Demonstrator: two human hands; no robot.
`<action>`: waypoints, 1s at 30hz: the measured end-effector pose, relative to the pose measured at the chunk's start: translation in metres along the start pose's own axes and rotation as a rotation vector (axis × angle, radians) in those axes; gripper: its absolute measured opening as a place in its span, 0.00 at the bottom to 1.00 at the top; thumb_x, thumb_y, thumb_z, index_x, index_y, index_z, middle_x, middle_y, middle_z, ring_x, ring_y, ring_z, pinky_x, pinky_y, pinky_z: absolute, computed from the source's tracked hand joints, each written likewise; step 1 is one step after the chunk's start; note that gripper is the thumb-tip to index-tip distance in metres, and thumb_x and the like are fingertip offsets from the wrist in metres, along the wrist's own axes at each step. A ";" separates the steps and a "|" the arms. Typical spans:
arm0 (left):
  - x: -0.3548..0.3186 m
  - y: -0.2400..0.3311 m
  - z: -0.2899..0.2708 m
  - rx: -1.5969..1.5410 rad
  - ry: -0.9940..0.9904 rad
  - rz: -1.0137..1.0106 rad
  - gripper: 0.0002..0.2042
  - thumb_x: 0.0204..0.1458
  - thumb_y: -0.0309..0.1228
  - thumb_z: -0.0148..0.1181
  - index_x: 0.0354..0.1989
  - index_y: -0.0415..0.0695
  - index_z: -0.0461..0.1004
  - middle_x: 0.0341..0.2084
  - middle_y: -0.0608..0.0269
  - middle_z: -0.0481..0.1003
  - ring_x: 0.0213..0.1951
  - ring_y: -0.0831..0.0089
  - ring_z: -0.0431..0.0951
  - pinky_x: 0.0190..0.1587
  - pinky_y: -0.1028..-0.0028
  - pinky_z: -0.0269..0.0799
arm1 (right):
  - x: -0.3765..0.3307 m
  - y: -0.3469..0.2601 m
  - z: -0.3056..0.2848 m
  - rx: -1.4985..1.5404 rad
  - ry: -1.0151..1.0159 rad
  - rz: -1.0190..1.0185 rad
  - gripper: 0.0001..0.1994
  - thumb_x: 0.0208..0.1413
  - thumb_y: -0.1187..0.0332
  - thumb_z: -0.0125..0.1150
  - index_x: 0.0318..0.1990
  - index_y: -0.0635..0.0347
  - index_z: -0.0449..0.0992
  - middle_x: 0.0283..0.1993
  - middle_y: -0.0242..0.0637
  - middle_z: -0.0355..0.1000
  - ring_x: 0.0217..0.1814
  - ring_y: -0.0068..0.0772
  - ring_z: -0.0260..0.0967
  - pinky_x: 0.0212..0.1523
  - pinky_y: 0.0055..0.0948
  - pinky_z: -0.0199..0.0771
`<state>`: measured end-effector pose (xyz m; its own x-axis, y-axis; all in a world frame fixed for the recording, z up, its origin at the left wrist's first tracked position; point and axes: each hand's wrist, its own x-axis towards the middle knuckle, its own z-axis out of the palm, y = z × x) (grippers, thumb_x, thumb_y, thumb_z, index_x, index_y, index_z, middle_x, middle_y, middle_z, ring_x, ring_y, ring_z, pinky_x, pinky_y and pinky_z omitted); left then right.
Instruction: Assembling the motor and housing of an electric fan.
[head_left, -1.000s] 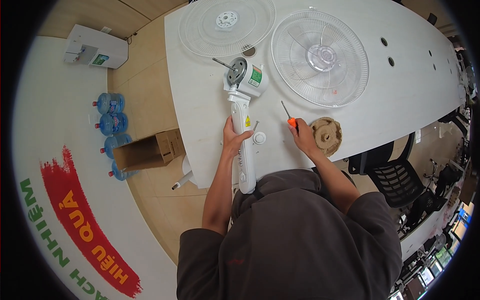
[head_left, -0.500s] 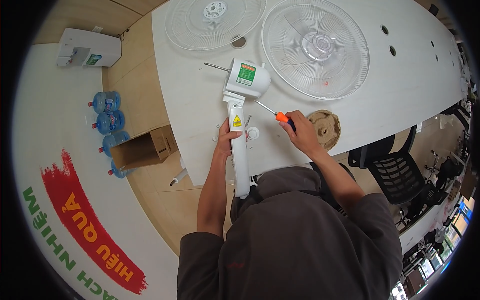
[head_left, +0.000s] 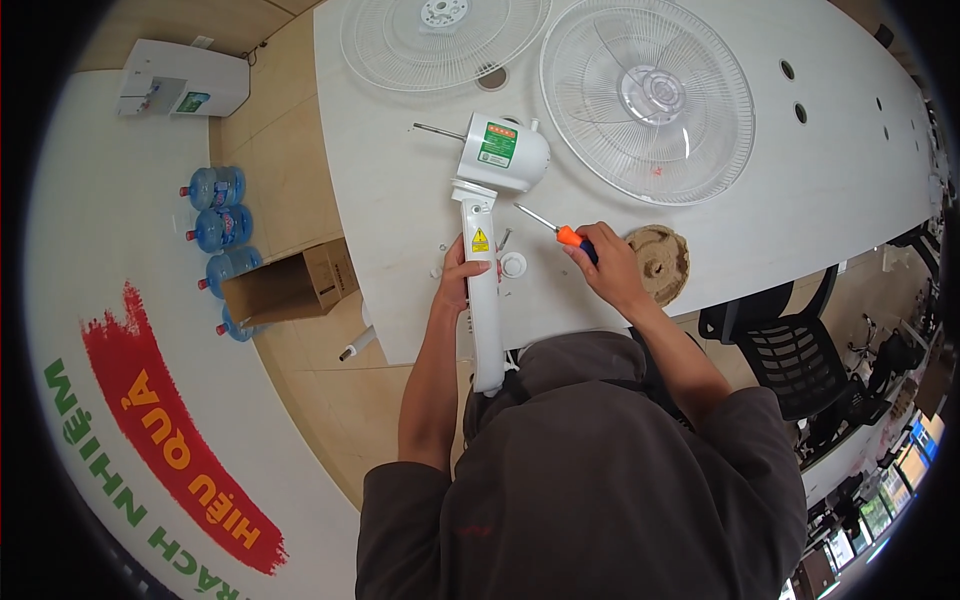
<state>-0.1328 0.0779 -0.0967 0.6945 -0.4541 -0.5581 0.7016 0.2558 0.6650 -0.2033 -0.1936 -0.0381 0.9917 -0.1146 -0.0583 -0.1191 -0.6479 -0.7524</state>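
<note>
My left hand [head_left: 459,280] is wrapped round the white neck [head_left: 483,320] of a fan, which bears a yellow warning label. At its far end sits the white motor housing [head_left: 522,160], with a green label and a thin metal shaft pointing left. In my right hand [head_left: 612,265] is a screwdriver [head_left: 570,237] with an orange and dark blue handle. Its tip points up and left, near the joint below the motor housing but apart from it. A round white knob [head_left: 513,265] and a screw [head_left: 505,238] lie on the table just right of the neck.
Two round fan grilles lie at the back: one wire guard [head_left: 400,50] and one [head_left: 590,90] with clear blades. A brown moulded pulp disc [head_left: 675,262] rests right of my right hand. An open cardboard box [head_left: 290,285], water bottles [head_left: 217,188] and a black chair [head_left: 795,365] stand around the table.
The whole view has shifted slightly, so things sit a little further right. Both hands keep their holds, and the screwdriver stays close to the joint.
</note>
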 end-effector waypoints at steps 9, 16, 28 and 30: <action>-0.001 0.008 0.004 0.013 -0.004 -0.022 0.33 0.32 0.28 0.64 0.53 0.34 0.64 0.37 0.52 0.72 0.30 0.60 0.79 0.32 0.61 0.79 | 0.017 0.003 0.003 0.138 -0.020 0.130 0.17 0.60 0.60 0.64 0.44 0.67 0.75 0.35 0.46 0.74 0.34 0.43 0.72 0.38 0.37 0.72; -0.002 0.018 -0.009 -0.114 -0.092 -0.011 0.35 0.31 0.29 0.64 0.55 0.35 0.64 0.38 0.51 0.72 0.29 0.60 0.79 0.30 0.60 0.79 | 0.022 -0.009 -0.006 0.180 -0.019 0.201 0.17 0.60 0.59 0.63 0.43 0.68 0.76 0.38 0.49 0.75 0.38 0.49 0.74 0.41 0.40 0.73; -0.006 0.028 0.006 -0.413 -0.337 0.059 0.45 0.32 0.36 0.67 0.63 0.38 0.55 0.41 0.50 0.68 0.30 0.60 0.76 0.31 0.63 0.76 | 0.014 -0.016 -0.015 0.232 0.031 0.094 0.15 0.59 0.61 0.65 0.42 0.66 0.76 0.34 0.45 0.73 0.32 0.45 0.71 0.36 0.37 0.71; -0.006 0.027 0.011 -0.543 -0.458 0.096 0.46 0.33 0.37 0.69 0.64 0.38 0.53 0.40 0.50 0.67 0.29 0.60 0.74 0.28 0.64 0.75 | 0.011 -0.020 -0.017 0.235 0.034 0.076 0.15 0.58 0.61 0.65 0.42 0.66 0.76 0.34 0.45 0.73 0.32 0.44 0.71 0.35 0.37 0.71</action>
<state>-0.1196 0.0783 -0.0696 0.7040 -0.6906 -0.1656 0.7038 0.6472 0.2929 -0.1905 -0.1950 -0.0128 0.9776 -0.1845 -0.1016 -0.1752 -0.4440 -0.8787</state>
